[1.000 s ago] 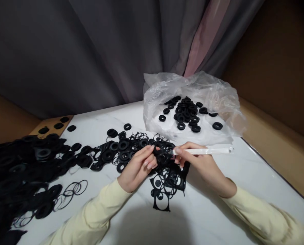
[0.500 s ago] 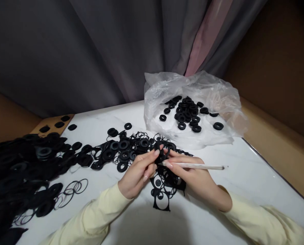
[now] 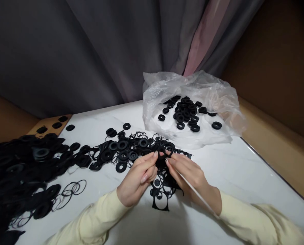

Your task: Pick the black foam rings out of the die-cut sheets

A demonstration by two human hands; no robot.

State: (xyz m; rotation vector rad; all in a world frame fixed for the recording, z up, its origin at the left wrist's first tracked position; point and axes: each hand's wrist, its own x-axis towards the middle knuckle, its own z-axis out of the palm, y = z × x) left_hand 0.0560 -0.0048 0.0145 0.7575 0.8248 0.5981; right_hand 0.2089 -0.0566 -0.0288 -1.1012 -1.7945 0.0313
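My left hand and my right hand meet over a black die-cut rubber sheet on the white table. Both pinch a black ring at the sheet's top edge with their fingertips. A thin white stick lies along my right palm, held there and pointing back toward my wrist. The sheet hangs below my fingers, full of round cut-outs.
A clear plastic bag holding several black rings lies behind my hands. Black rings and thin scrap loops spread to the left, growing into a big black heap. A cardboard piece sits far left. Curtains hang behind.
The white stick swung from pointing right to lying back along my right wrist. My right fingers moved in to pinch the ring together with my left.
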